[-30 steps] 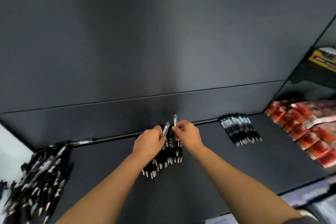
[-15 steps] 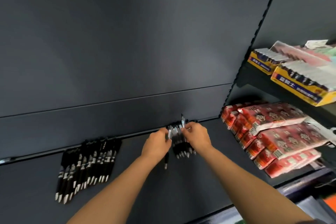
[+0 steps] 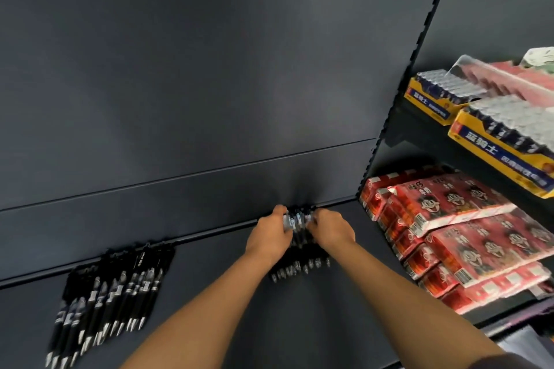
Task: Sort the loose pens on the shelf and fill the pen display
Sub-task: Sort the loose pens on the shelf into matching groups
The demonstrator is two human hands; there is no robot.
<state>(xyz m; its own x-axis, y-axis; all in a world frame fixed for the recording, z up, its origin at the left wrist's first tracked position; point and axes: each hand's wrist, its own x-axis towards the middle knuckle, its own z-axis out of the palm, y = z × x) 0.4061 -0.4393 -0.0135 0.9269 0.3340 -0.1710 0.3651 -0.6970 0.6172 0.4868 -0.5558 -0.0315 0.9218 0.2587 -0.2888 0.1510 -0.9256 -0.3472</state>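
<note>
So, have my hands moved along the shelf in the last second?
Yes. The left hand and right hand shifted right, toward the red packs, onto the pen bunch beside them.

bare forearms [image 3: 209,311], dark sleeve [image 3: 529,364] at right.

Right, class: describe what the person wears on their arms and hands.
The left hand and right hand are bare: no gloves, rings or watch visible. Forearms are uncovered; a dark sleeve edge shows high on the right arm.

A row of pens [image 3: 114,302] is laid at the shelf's [image 3: 215,308] left. A second bundle [image 3: 301,257] is placed to its right, near stacked packs [image 3: 455,237].
</note>
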